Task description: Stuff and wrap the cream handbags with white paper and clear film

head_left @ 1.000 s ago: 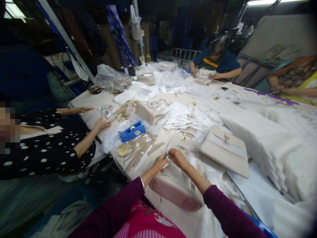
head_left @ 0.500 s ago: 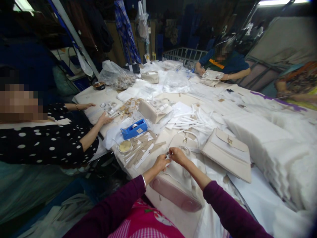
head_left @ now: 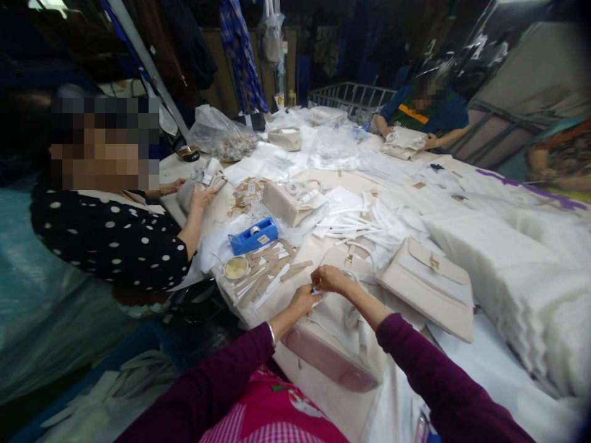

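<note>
Over a cream handbag (head_left: 329, 360) lying on its side, base towards me, my two hands meet close together. My left hand (head_left: 302, 301) is closed, its fingers pinching a small pale piece whose kind I cannot make out. Just right of it and slightly above, my right hand (head_left: 330, 280) is closed too, its fingertips at the same spot; what they grip is hidden. A second cream bag (head_left: 344, 261) with a metal clasp lies behind my hands. To the right rests a flap-front cream bag (head_left: 427, 286).
Left of my hands are cardboard and white paper strips (head_left: 272, 271), a round tin (head_left: 236, 267) and a blue tape dispenser (head_left: 253, 236). White tubes (head_left: 353, 221) lie behind; stacked white padding (head_left: 498, 271) is on the right. A co-worker in a polka-dot top (head_left: 111, 246) sits at left; others sit across.
The co-worker at left has leaned inward and now holds a pale wrapped bundle above the table. My hands stay together at nearly the same place, the right one slightly shifted. My view has tilted a little.
</note>
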`<action>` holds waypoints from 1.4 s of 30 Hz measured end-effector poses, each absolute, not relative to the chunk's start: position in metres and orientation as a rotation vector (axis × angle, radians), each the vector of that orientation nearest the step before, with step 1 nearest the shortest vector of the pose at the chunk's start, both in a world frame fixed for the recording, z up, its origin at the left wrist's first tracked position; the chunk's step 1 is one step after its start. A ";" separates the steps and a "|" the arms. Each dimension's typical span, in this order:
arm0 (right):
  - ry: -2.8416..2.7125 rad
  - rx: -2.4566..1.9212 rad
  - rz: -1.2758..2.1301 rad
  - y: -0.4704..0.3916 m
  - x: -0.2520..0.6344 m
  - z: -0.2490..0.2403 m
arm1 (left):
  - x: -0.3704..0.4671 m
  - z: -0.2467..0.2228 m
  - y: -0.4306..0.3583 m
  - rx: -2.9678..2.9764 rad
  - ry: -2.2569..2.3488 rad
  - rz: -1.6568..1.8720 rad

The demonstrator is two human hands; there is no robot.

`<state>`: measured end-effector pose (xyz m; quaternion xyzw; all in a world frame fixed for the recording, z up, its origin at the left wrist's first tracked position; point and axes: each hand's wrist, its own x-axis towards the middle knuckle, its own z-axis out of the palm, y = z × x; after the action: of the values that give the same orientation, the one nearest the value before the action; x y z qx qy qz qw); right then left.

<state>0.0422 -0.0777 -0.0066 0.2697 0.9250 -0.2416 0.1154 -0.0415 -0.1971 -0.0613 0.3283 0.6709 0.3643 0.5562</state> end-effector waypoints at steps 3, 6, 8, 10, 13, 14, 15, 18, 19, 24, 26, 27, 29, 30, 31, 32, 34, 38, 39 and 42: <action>2.752 0.810 -0.646 -0.087 0.043 -0.008 | -0.043 -0.063 -0.197 0.732 1.581 0.850; 2.850 0.780 -0.613 -0.098 0.052 -0.016 | -0.045 -0.061 -0.196 0.684 1.580 0.841; 2.964 0.736 -0.605 -0.104 0.061 -0.024 | -0.045 -0.059 -0.197 0.672 1.567 0.847; 3.078 0.699 -0.625 -0.109 0.072 -0.032 | -0.044 -0.056 -0.198 0.666 1.548 0.857; 3.200 0.615 -0.739 -0.114 0.087 -0.038 | -0.043 -0.052 -0.200 0.653 1.507 0.888; 3.232 0.568 -0.791 -0.116 0.091 -0.039 | -0.043 -0.050 -0.201 0.646 1.490 0.901; 3.258 0.522 -0.841 -0.117 0.096 -0.039 | -0.044 -0.048 -0.201 0.639 1.472 0.912; 3.295 0.455 -0.939 -0.119 0.106 -0.038 | -0.048 -0.041 -0.202 0.635 1.419 0.927; 3.297 0.460 -0.953 -0.119 0.108 -0.038 | -0.050 -0.038 -0.202 0.637 1.389 0.937; 3.317 0.500 -0.949 -0.116 0.112 -0.041 | -0.054 -0.035 -0.201 0.647 1.259 0.998; 3.321 0.530 -0.944 -0.115 0.109 -0.043 | -0.054 -0.038 -0.201 0.654 1.261 0.982; 3.317 0.550 -0.952 -0.115 0.108 -0.044 | -0.054 -0.039 -0.200 0.661 1.268 0.976; 3.311 0.628 -1.005 -0.119 0.107 -0.044 | -0.052 -0.041 -0.200 0.679 1.302 0.969; 3.315 0.713 -1.056 -0.123 0.108 -0.041 | -0.051 -0.041 -0.200 0.689 1.319 0.971; 3.320 0.841 -1.125 -0.128 0.111 -0.038 | -0.050 -0.041 -0.200 0.701 1.331 0.974; 3.319 1.020 -1.212 -0.135 0.117 -0.033 | -0.050 -0.041 -0.200 0.714 1.344 0.976; 3.235 1.477 -1.427 -0.155 0.139 -0.021 | -0.049 -0.041 -0.200 0.741 1.380 0.977; 2.682 2.503 -1.653 -0.207 0.220 -0.005 | -0.048 -0.040 -0.200 0.806 1.454 0.946; 2.486 2.767 -1.628 -0.222 0.245 -0.004 | -0.048 -0.040 -0.199 0.823 1.456 0.935; 1.824 3.448 -1.422 -0.267 0.320 -0.013 | -0.047 -0.039 -0.196 0.882 1.427 0.921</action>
<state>0.3195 -0.2667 -0.0128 0.7268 0.3845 -0.2997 -0.4838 -0.0473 -0.1961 -0.0393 0.3766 0.6094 0.3934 0.5763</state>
